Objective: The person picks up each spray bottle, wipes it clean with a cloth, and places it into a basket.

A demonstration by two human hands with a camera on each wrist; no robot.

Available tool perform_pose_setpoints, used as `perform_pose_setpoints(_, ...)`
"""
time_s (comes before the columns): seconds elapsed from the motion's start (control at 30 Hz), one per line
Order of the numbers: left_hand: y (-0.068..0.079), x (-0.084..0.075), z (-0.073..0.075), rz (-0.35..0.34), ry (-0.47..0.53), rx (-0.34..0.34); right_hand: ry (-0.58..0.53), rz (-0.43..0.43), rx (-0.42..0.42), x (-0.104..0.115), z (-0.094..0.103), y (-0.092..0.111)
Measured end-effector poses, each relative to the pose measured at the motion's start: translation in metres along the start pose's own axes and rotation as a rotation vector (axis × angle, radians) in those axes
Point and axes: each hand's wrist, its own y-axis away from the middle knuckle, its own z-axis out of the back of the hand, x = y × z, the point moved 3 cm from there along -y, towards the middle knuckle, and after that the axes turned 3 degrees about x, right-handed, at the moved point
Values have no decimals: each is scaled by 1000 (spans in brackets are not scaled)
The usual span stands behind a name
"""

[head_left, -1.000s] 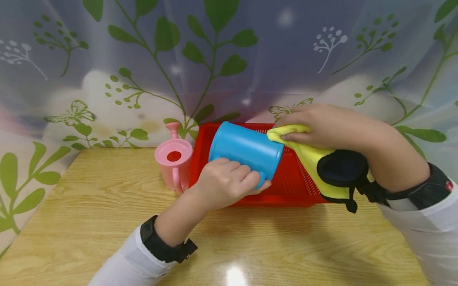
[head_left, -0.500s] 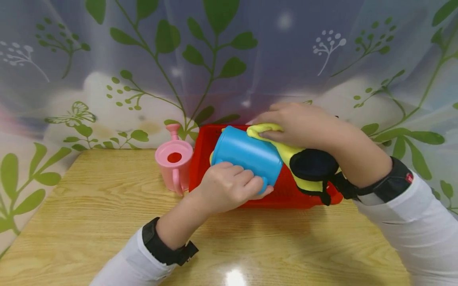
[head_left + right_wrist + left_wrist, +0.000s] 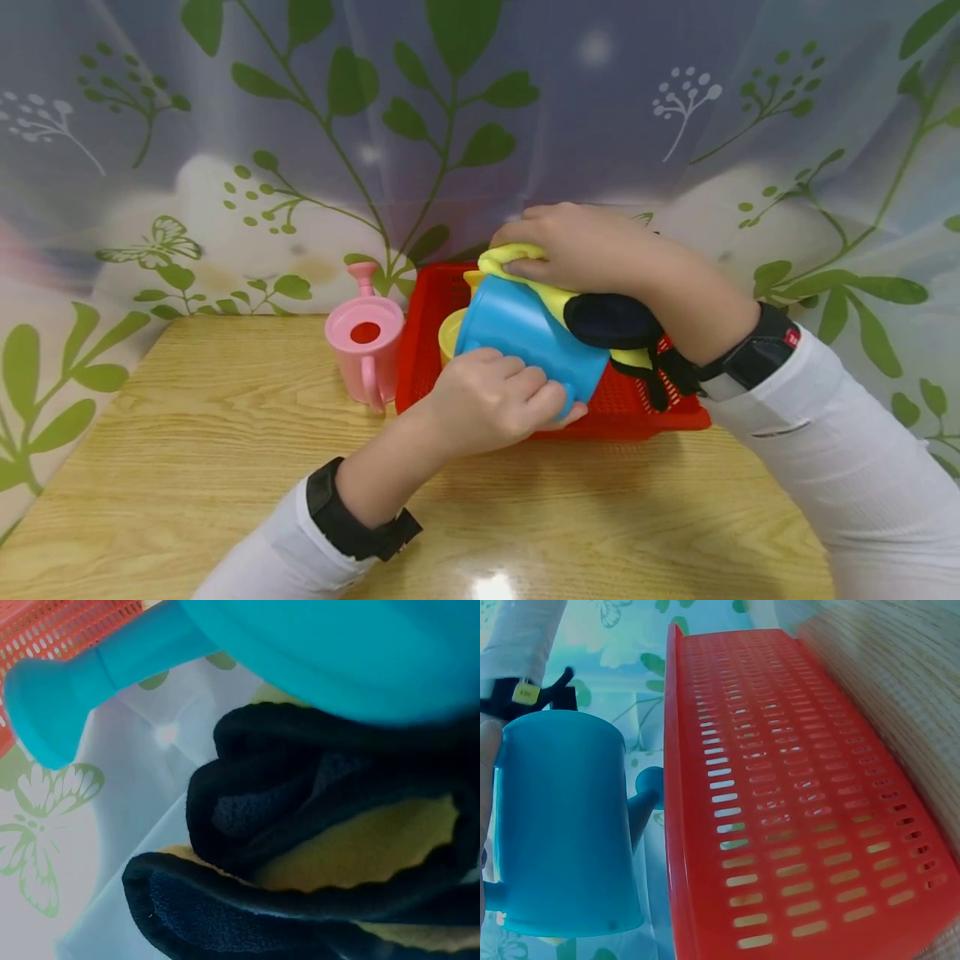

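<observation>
My left hand [image 3: 487, 400] grips the handle of a blue watering can [image 3: 540, 333], which is tilted over a red plastic basket. In the right wrist view the can's blue spout [image 3: 120, 667] points away to the left. With my right hand [image 3: 577, 246] I hold a yellow cloth [image 3: 551, 296] against the can's side near its upper end. The cloth has a dark navy reverse and black edging [image 3: 225, 877], and hangs in folds. Its contact with the can is partly hidden under my right fingers.
The red basket [image 3: 420, 350] has slotted sides and stands at the back of the wooden table [image 3: 225, 467], against a leaf-printed curtain [image 3: 600, 100]. A yellow object [image 3: 450, 333] shows inside it. Left of the basket stands a pink watering can [image 3: 366, 342].
My right hand has slid the cloth leftward along the blue watering can toward its far end. The left hand has shifted slightly right and down with the can, uncovering the yellow object.
</observation>
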Motion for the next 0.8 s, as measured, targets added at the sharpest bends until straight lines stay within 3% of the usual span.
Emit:
perform_pose_setpoints(0.37, 1, 3, 1, -13, 1, 9, -26, -15, -5, -4, -1, -5)
perform_pose_setpoints(0.8, 10, 8, 1, -1, -7, 20, -98, 18, 59, -25, -7, 20)
